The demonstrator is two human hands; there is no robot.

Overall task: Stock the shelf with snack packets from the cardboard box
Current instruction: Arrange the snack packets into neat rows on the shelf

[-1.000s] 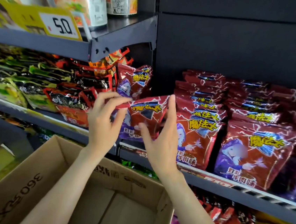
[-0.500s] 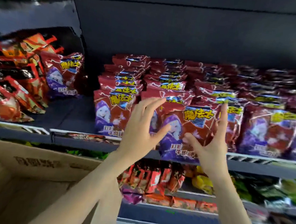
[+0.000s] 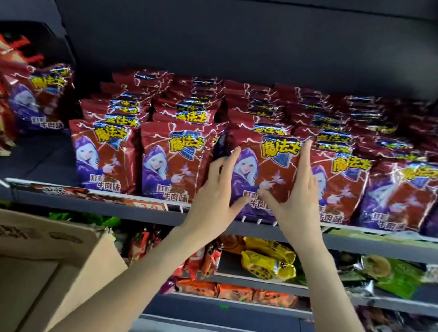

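A: Which step is this?

B: Seating a packet [image 3: 266,170] at the front of its row on the shelf [image 3: 126,211]. It stands between the two hands, and I'd judge it placed but not yet let go.

A: How do the hands lie?

B: The left hand [image 3: 218,190] has its fingers spread and gently curved against the packet's left edge, thumb toward the bottom. The right hand [image 3: 297,198] lies flat along the right edge, fingers straight up to the top corner, thumb across the lower front. Both press and steady it; neither is clenched, and I see no real pinch.

A: Which way does the packet face?

B: Printed front toward the person, yellow lettering on top, so it stands upright. Its long axis runs vertically, leaning back a little onto the packets behind the fingers. Matching packets stand just left of the left hand and just right of the right hand.

A: And next?

B: Probably easing both hands off without tipping it forward over the shelf lip, then reaching down and left of the left forearm to the box [image 3: 29,240]. I can't tell whether any packets are left in the box; what shows of its inside looks bare.
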